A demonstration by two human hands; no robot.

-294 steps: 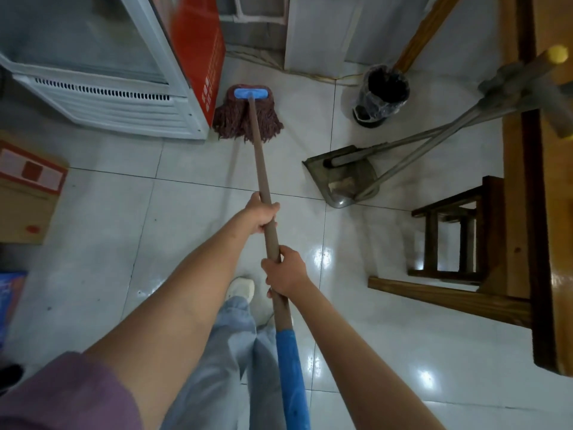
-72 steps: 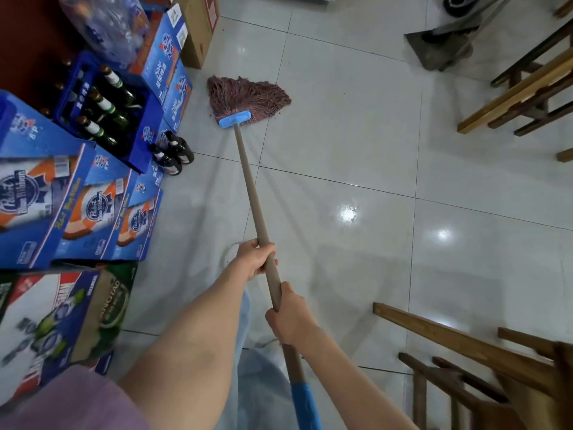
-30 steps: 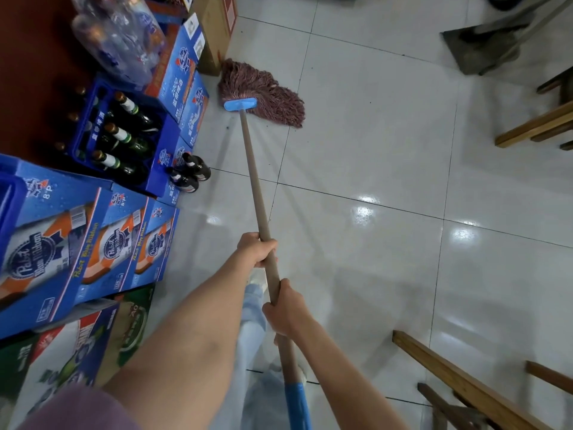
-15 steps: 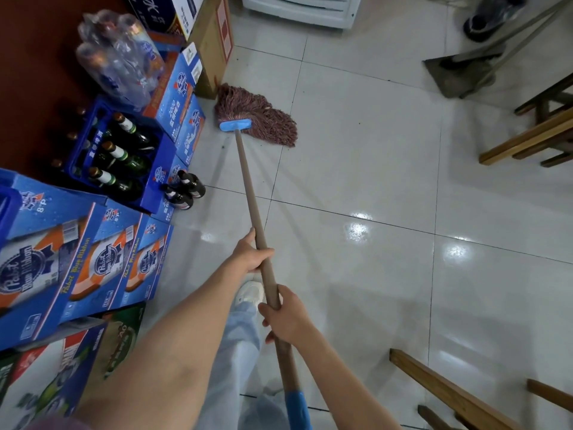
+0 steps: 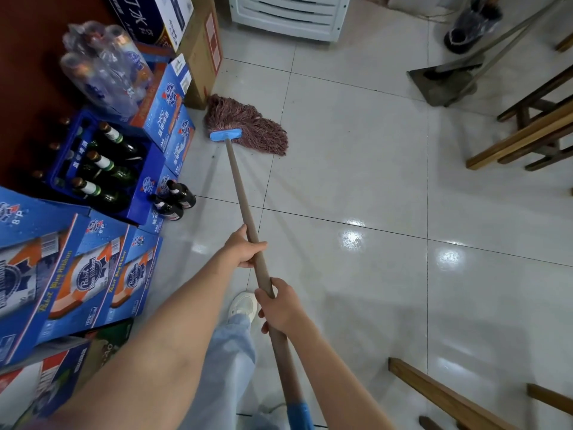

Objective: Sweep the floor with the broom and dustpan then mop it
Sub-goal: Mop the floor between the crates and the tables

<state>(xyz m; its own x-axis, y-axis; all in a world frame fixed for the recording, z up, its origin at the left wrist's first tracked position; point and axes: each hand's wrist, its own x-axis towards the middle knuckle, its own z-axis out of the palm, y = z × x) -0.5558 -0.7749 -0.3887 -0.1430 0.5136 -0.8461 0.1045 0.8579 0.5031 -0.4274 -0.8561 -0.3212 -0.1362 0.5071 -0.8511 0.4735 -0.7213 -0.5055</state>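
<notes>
Mopping looks to be the step in hand, judged from the head view, the only one given. Both hands are closed round the mop handle point(image 5: 245, 212): the left hand point(image 5: 246, 251) grips it higher up the shaft toward the head, the right hand point(image 5: 280, 307) grips it lower, nearer the body, just above the blue sleeve at the handle's end point(image 5: 299, 414). The mop head point(image 5: 248, 127) lies flat on the tiled floor point(image 5: 356, 181), its reddish-brown strands fanned out beyond the blue clamp point(image 5: 225, 135), just beside a brown carton point(image 5: 204, 54) and the blue boxes.

The shaft should be stiff and fairly light; the strands are soft and limp and, if wet, will drag heavy at the far end. Two hands spread apart along the shaft, as now, give the leverage for that. The glossy floor may be slick underfoot.

Two loose bottles point(image 5: 175, 200) stand on the floor near the shaft's left side, beside a blue crate of bottles point(image 5: 96, 169); glass there would tip easily if the handle swung wide.

The blue beer cartons point(image 5: 90, 274) read "Pabst Blue Ribbon"; one shows "8 P". Smaller blue boxes point(image 5: 170, 113) show "2000" with Chinese characters. The dustpan point(image 5: 443, 82) sits well apart at the upper right, near wooden benches point(image 5: 533, 131).
</notes>
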